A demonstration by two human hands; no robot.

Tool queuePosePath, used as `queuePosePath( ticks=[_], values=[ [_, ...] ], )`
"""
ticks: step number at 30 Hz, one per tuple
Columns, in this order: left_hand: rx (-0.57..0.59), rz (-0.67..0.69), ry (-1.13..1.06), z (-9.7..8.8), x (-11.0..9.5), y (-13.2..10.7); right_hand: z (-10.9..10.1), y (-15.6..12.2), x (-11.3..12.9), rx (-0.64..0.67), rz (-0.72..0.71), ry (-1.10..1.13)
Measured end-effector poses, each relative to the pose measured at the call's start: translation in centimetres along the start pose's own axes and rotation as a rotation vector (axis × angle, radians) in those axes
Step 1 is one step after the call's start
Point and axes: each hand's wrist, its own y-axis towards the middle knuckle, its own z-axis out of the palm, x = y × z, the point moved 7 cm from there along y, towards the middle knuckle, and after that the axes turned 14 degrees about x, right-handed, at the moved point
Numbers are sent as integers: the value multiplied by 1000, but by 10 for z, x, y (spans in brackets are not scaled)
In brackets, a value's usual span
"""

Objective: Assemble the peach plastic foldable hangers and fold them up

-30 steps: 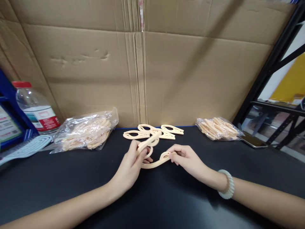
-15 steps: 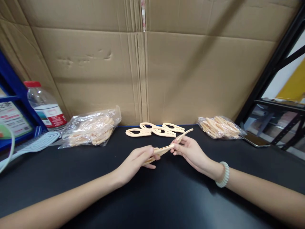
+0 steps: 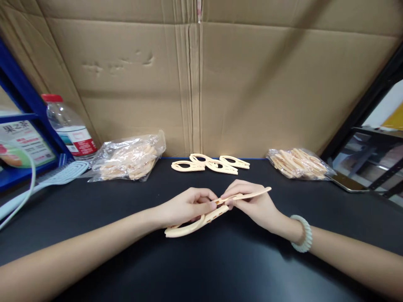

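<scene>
My left hand (image 3: 192,205) is closed around a beige plastic folding clothes hanger (image 3: 189,228), with the thumb on top. One curved, slotted arm of it hangs down toward the tabletop. My right hand (image 3: 252,205) pinches a slim, curved beige piece (image 3: 253,194) of the hanger, whose free end points right. Both sets of fingertips meet near the middle, hiding how the parts join there. Behind the hands, several folded beige hangers (image 3: 222,167) lie overlapping in two rows.
A clear bag of beige hangers (image 3: 129,161) lies at the left, another bag (image 3: 299,163) at the right beside a phone (image 3: 348,182). A red-capped bottle (image 3: 72,130) and a pale blue hairbrush (image 3: 66,173) are far left. Cardboard (image 3: 267,84) stands behind the black table (image 3: 201,268).
The hanger has turned between my hands: its slotted arm has swung lower, and the slim piece lies flatter, pointing right. My right hand is now palm-down. The camera view has tilted down slightly.
</scene>
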Motion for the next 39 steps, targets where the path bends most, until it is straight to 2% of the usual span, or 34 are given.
queuePosePath(
  ticks=[6,10,13,17,22,29,34,35,37,39],
  values=[
    [-74,110,478,2,-14,-6,2,-1,4,-20,-10,-71],
    [-75,83,551,4,-16,-7,4,-1,9,-8,-34,-166],
    [-80,60,576,6,-16,-6,7,-3,19,18,-148,-307],
    [-70,93,609,9,-18,-5,15,-8,27,121,-266,-571],
    [-67,117,613,11,-20,-6,21,-13,32,189,-345,-724],
    [-49,133,622,12,-24,-8,22,-13,40,205,-415,-809],
    [0,118,548,15,-23,-7,32,-14,53,363,-459,-846],
    [0,117,515,15,-22,-6,30,-13,57,340,-468,-817],
    [-14,120,372,11,-15,-4,14,-8,61,184,-415,-697],
    [-9,127,93,6,-4,0,-10,0,53,57,-257,-578]
  ],
)
